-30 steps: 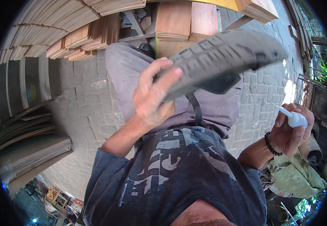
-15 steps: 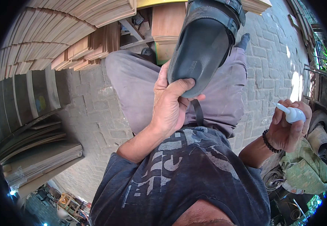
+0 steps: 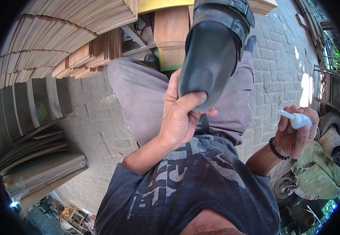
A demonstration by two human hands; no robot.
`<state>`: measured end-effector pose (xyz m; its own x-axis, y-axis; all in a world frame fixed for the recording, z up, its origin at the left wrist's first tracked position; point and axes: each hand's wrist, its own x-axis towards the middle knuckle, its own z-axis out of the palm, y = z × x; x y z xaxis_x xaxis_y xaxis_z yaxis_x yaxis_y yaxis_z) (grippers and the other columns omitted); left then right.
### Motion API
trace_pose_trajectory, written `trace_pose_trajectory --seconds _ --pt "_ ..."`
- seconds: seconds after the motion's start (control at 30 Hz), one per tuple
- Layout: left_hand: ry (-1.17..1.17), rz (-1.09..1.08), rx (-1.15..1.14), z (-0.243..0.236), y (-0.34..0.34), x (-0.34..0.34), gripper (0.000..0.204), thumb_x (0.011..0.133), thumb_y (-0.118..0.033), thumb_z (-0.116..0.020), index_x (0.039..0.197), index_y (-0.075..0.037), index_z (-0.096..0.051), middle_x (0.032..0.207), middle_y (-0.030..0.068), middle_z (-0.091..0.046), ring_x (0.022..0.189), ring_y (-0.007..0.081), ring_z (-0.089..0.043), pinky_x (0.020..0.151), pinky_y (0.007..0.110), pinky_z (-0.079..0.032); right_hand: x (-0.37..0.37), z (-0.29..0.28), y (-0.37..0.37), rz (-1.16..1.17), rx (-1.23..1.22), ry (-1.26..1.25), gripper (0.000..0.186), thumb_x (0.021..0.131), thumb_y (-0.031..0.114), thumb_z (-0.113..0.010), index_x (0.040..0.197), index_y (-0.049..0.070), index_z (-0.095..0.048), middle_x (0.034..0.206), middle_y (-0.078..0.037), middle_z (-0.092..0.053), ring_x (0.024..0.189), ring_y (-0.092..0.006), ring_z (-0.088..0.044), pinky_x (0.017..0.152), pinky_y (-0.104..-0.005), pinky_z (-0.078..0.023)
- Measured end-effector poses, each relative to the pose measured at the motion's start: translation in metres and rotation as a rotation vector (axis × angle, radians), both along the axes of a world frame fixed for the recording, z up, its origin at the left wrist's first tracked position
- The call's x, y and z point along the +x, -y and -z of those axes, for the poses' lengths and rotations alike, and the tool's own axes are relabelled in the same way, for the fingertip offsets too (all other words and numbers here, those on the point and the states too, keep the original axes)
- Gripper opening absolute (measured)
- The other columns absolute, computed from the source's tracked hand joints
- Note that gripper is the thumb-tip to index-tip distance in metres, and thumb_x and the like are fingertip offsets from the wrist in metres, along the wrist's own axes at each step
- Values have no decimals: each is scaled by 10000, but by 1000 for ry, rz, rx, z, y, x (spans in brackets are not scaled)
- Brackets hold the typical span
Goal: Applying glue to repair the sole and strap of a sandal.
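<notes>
A black sandal [image 3: 208, 64] with buckled straps is held up in front of my lap, its heel end toward me. My left hand [image 3: 181, 111] grips that heel, thumb on the footbed and fingers underneath. Off to the right, my right hand [image 3: 295, 135] is closed around a small white bottle [image 3: 300, 120] with a narrow pointed nozzle. The nozzle points left, toward the sandal but well apart from it. A dark bead bracelet [image 3: 278, 149] circles my right wrist.
Stacked wooden boards [image 3: 72, 27] fill the upper left. Flat sheets [image 3: 44, 166] lie stacked at the lower left. Grey paving [image 3: 89, 133] spreads around my legs. A green cloth [image 3: 321, 172] and a rolled piece [image 3: 331, 145] lie at the right.
The sandal and my left hand have shifted slightly right and down in the picture. My right hand with the bottle has moved a little left.
</notes>
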<state>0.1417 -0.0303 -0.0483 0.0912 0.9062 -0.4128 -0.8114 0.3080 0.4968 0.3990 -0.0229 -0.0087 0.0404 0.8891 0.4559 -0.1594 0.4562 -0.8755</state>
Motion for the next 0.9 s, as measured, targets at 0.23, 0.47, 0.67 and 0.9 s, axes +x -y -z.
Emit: trace_pose_trajectory --seconds 0.23,0.47,0.67,0.9 --pt "-129 -43 53 -3 8 2 597 833 54 -568 1385 -94 -395 1193 112 -579 967 185 -654 681 346 -627 -13 1 1 37 -1 14 376 960 259 -597 1037 -104 -535 679 -81 -513 483 -124 -485 530 -288 -408" --pt "-415 -192 163 10 19 7 578 895 37 -584 1412 -31 -335 1219 154 -567 979 222 -655 722 370 -624 -17 -1 2 -7 -40 24 372 950 263 -598 1050 -88 -524 654 -35 -448 481 -124 -424 508 -267 -375" --pt "-594 -280 267 14 24 8 508 905 66 -572 1374 6 -385 1190 140 -571 908 179 -652 721 323 -598 -26 -4 -2 18 -18 9 357 961 248 -601 1028 -98 -538 639 -57 -486 479 -124 -481 517 -277 -405" --pt "-820 -420 447 24 27 8 527 839 158 -579 1334 34 -449 1198 143 -585 870 142 -647 733 276 -563 -27 -3 -5 -30 -23 0 348 963 240 -591 1022 -98 -525 643 -64 -471 470 -122 -459 495 -280 -394"
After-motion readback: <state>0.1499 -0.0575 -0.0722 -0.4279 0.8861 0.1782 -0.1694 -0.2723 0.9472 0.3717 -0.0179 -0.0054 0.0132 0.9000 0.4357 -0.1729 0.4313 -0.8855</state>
